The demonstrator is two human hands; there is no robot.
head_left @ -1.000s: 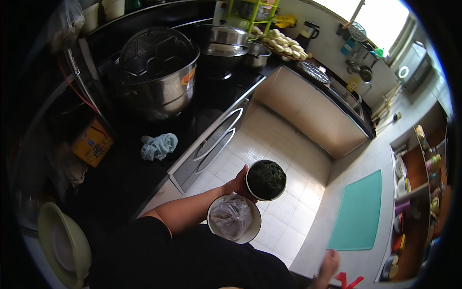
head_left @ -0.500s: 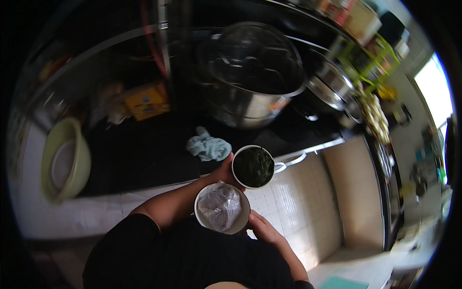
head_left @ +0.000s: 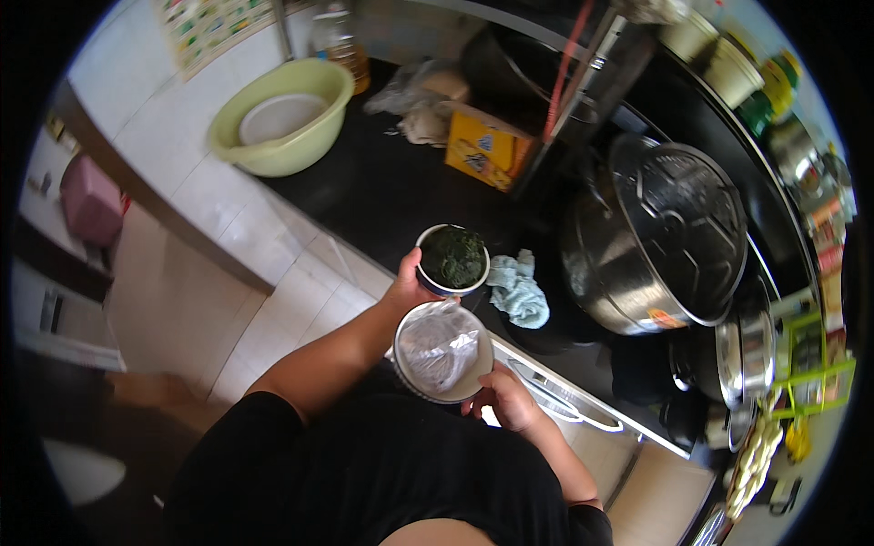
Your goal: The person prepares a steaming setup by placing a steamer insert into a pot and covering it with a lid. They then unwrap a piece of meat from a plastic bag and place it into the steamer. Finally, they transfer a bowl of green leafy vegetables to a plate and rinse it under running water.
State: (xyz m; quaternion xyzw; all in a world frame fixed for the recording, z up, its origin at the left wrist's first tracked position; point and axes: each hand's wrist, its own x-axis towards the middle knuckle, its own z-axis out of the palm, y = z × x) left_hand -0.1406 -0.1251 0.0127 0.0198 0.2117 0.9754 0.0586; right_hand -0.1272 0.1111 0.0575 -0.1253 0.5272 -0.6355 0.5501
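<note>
Your fingers first: those of your right hand (head_left: 506,407) curl up under the lower right rim of the steel bowl with the clear plastic bag (head_left: 442,350), thumb side pressed to the edge, so the bowl is clamped rather than balanced; those of your left hand (head_left: 411,289) wrap the near side of the small bowl of dark greens (head_left: 452,259), thumb hooked over the rim at about nine o'clock, the other fingers hidden beneath it. Both bowls are carried in front of your chest, the bag bowl nearer you and the greens bowl just beyond it at twelve o'clock, their rims close or touching; I cannot tell which. As for progress, my reading is that you are mid-carry: neither bowl is set down on the black counter (head_left: 382,196), the greens fill their bowl in one dark heap, and the crumpled bag hides whatever lies under it. Just past the greens, at two o'clock, a light blue cloth (head_left: 521,289) lies on the counter. Further right stands a large steel pot with a lid (head_left: 669,241), its contents unseen. Beyond, at twelve o'clock, sits a yellow carton (head_left: 481,150), and far off at ten o'clock a pale green basin (head_left: 278,118) holds a white dish.
</note>
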